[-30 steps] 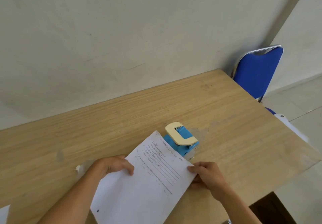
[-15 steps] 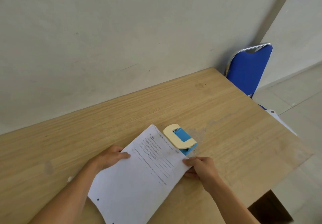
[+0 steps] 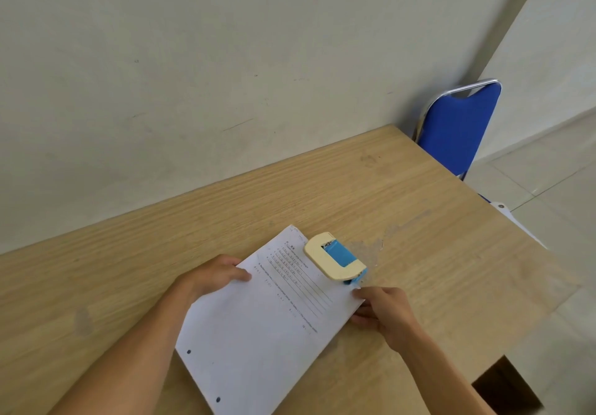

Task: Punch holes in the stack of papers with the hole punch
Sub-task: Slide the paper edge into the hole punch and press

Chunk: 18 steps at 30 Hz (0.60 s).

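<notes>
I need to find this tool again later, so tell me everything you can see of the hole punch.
The small blue plastic hole punch with a cream U-shaped lever sits on the wooden table, straddling the far right edge of the white printed paper stack, whose edge is slid into it. The lever looks smooth and lies low; whether it is pressed down is unclear. Neither the left hand nor the right hand touches it; both hold the papers. Pale scuffs mark the tabletop beside it.
</notes>
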Motion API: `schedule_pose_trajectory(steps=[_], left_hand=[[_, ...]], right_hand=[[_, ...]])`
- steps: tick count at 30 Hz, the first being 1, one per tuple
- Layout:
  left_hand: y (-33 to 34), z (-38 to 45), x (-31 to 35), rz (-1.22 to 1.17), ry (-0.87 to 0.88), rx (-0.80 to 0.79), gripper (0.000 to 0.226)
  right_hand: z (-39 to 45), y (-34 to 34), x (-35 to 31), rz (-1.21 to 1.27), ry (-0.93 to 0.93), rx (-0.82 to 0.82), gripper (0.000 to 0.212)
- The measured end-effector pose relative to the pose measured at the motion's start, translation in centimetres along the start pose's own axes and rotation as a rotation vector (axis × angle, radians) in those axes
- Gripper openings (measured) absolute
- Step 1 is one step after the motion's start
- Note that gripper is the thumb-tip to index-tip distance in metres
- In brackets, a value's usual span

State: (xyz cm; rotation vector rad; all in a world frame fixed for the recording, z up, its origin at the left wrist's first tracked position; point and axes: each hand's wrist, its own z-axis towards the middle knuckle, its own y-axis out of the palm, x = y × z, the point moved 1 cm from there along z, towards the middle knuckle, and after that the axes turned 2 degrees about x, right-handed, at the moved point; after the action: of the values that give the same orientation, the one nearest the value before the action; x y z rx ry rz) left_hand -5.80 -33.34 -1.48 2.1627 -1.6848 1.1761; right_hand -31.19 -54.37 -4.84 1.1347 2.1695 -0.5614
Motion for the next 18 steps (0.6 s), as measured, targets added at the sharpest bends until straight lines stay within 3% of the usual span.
schedule_pose_trajectory(steps=[10, 13, 16, 18], left_hand=[[0.6, 1.6, 1.0, 0.023, 0.001, 0.029, 0.02], [1.0, 1.7, 0.9, 0.042, -0.013, 0.042, 0.02], [1.3, 1.7, 0.7, 0.041, -0.014, 0.058, 0.017], [1.4, 1.7, 0.8, 0.043, -0.013, 0.065, 0.016]], right_hand=[[0.9, -0.5, -0.5, -0.041, -0.12, 0.114, 0.001], [0.7, -0.7, -1.0, -0.149, -0.128, 0.134, 0.008], [0.0, -1.2, -2.8, -0.446, -0.338, 0.326, 0.024], [-1.2, -0.7, -5.2, -0.508, -0.547, 0.394, 0.03]])
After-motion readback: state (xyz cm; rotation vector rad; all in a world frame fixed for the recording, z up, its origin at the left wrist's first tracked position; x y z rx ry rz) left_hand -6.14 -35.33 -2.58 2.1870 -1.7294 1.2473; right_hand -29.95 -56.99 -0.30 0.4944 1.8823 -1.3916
